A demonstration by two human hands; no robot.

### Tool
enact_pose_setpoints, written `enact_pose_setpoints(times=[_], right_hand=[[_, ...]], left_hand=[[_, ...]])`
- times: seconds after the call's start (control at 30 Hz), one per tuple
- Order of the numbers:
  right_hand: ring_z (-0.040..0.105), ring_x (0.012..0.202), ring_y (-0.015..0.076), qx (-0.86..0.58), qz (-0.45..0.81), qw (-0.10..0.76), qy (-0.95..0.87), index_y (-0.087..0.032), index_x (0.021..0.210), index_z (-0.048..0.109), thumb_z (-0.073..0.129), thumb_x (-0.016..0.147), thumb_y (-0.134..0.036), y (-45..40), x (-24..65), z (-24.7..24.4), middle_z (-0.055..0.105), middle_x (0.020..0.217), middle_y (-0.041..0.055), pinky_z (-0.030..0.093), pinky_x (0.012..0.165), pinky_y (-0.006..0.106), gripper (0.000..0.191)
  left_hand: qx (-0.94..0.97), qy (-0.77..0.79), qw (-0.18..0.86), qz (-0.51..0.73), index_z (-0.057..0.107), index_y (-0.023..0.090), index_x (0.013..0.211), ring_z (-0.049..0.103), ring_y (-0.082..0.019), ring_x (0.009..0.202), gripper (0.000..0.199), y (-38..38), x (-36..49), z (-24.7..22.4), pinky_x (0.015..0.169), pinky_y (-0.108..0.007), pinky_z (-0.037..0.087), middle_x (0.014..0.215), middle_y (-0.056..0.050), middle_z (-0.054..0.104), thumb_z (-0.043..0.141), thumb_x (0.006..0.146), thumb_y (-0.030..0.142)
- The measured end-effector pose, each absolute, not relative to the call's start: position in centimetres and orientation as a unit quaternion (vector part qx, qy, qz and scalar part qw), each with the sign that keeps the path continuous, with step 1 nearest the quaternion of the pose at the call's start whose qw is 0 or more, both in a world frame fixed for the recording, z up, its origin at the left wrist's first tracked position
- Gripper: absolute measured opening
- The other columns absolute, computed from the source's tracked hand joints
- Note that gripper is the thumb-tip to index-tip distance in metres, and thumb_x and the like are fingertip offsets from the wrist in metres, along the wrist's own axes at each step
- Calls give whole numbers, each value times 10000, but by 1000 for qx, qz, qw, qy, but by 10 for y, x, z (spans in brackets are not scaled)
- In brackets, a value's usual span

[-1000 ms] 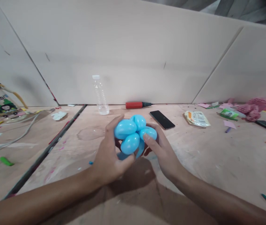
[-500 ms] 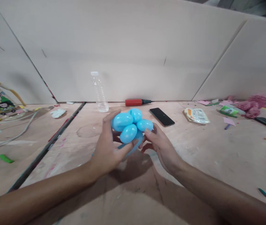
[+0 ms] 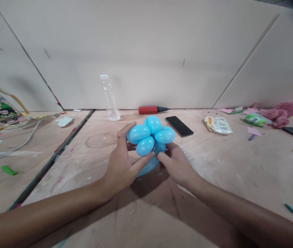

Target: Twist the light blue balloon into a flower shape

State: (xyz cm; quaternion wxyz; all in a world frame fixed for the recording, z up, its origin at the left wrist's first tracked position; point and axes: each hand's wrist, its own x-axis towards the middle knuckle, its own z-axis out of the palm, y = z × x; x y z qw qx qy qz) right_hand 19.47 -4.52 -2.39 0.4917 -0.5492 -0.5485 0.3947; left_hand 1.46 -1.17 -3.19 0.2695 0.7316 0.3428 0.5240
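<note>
- Clasping the twisted blue balloon (image 3: 145,146) at twelve o'clock, our left hand (image 3: 120,166) cups its side.
- Our right hand (image 3: 179,166) has dropped its thumb off the three-o'clock bubble (image 3: 165,134), pinching lower, likely for steadier support.

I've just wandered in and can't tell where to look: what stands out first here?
Probably the bright blue twisted balloon, held at the centre between the left hand and right hand. Behind it, a red, black-tipped tube lies by the pale wall, with a clear bottle standing to its left.
</note>
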Motion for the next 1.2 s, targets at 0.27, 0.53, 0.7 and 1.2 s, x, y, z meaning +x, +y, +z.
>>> enact_pose_setpoints(times=[0.27,0.53,0.7,1.2], right_hand=[[595,686,166,-479,407,558,-541,-212,895,667,724,861,-487,-48,196,-2,680,798,7,494,628,322,283],[650,842,198,-464,404,596,-516,-211,984,681,734,848,-583,-51,192,-7,720,914,43,549,753,336,400],[657,853,201,-468,395,590,-526,-191,1019,684,715,862,-593,-56,189,-2,716,933,56,549,765,337,433],[695,791,258,-526,364,514,-571,-204,1006,622,703,776,-406,-34,219,-13,730,935,68,573,626,373,316]], left_hand=[[681,324,505,420,471,286,1404,725,-292,1003,670,-9,18,-13,727,-414,630,1235,-117,691,780,859,523],[704,281,623,195,554,191,944,422,-107,573,507,-27,19,-14,523,-234,359,726,39,496,547,956,698],[714,291,579,264,494,202,788,395,-140,671,429,-26,21,-19,641,-272,355,711,41,424,561,984,577],[738,381,466,305,606,210,1046,623,-206,803,227,-14,16,-13,701,-307,449,898,2,700,658,859,327]])
